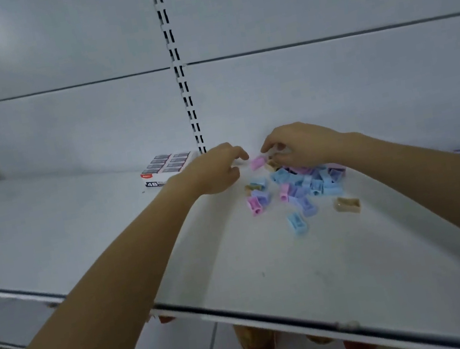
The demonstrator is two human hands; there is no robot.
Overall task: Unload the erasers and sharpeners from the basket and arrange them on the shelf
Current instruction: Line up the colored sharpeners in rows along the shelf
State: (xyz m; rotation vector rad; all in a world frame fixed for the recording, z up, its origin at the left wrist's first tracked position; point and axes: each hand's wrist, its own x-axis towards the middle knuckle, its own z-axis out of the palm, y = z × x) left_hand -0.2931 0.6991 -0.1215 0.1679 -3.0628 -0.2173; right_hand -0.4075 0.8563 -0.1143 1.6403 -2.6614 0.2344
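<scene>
A loose heap of small pastel sharpeners (304, 185), blue, pink, lilac and tan, lies on the white shelf (268, 259) near the back wall. A box of erasers (167, 168) stands to the left of the heap by the slotted upright. My right hand (300, 145) reaches over the back of the heap and its curled fingers hold a tan sharpener (272, 164). A pink sharpener (258, 162) lies just left of those fingers. My left hand (215, 170) hovers beside it with loosely curled fingers that hold nothing. The basket is out of view.
The shelf's front edge (278, 316) runs diagonally across the lower frame. Orange packets (257, 345) hang below it. A second white shelf section (31, 224) stretches to the left. A black slotted upright (177, 66) climbs the back wall.
</scene>
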